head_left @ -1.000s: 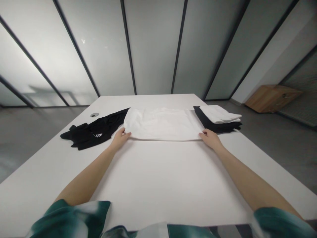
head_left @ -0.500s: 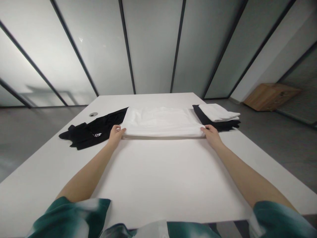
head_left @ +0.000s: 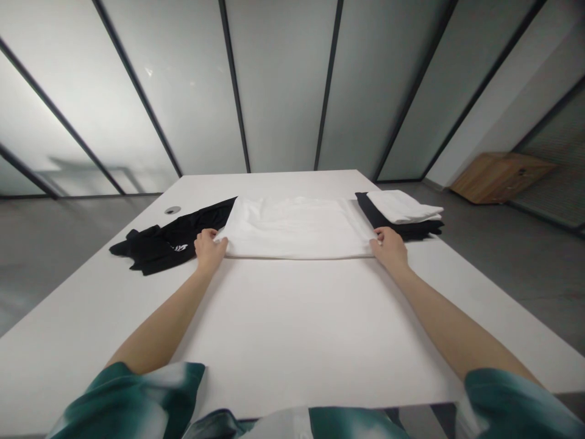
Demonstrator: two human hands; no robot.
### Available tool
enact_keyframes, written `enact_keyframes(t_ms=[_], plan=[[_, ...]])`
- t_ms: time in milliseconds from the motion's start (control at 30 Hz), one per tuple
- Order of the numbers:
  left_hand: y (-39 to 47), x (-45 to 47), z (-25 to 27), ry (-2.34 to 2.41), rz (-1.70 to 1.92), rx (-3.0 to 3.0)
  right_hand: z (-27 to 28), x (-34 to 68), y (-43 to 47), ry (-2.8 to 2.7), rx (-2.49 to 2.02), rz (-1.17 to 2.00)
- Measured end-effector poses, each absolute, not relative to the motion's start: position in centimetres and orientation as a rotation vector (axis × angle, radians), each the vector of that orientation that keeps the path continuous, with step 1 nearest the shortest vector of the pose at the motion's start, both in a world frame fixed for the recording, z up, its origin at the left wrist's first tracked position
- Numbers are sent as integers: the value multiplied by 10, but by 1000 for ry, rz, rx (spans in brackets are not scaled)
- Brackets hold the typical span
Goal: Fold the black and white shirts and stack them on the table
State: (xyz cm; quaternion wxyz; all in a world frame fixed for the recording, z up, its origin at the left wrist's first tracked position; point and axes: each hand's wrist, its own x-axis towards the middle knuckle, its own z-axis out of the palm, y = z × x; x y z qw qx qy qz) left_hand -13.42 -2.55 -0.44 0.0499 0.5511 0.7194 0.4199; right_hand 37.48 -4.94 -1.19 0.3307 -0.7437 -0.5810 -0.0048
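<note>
A white garment (head_left: 297, 228), folded into a wide rectangle, lies on the white table (head_left: 292, 329); whether it is a shirt I cannot tell. My left hand (head_left: 211, 249) is closed on its near left corner, thumb toward me. At the near right corner, my right hand (head_left: 391, 247) pinches the cloth in the same way. The near edge runs straight between the two hands, down at the tabletop. Beside my left hand, partly behind the white cloth, lies a black garment (head_left: 159, 244) with a small white print.
On the right, a folded white cloth (head_left: 404, 206) rests on folded black cloth (head_left: 414, 230). A round grommet (head_left: 172, 210) is set in the table at the far left. Frosted glass panels (head_left: 283, 85) stand behind, and a wooden cabinet (head_left: 498, 177) is on the floor at right.
Both hands have lowered the near edge of the white garment to the table and slightly toward me. The gap under that edge has closed up.
</note>
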Motion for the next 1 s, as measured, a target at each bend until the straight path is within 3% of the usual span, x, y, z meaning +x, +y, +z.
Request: enact_keyframes(t_ms=[133,400,633,833,900,1000], plan=[[-35,-127,-3,1910,1212,2162,-8,363,-55,-1840,-1733,-159],[-39,-108,-11,1697,370,2418,-22,345,-53,-2435,-1679,88],[-61,-92,17,1639,397,2418,-27,360,-44,-2300,-1880,10],[-61,-69,35,1043,275,2099,-7,370,-40,-1909,-2125,-292],[-37,-59,37,1103,316,2122,6,369,-43,-1864,-2179,-286],[16,-38,35,1473,442,2348,20,360,-59,-1864,-2348,-25]])
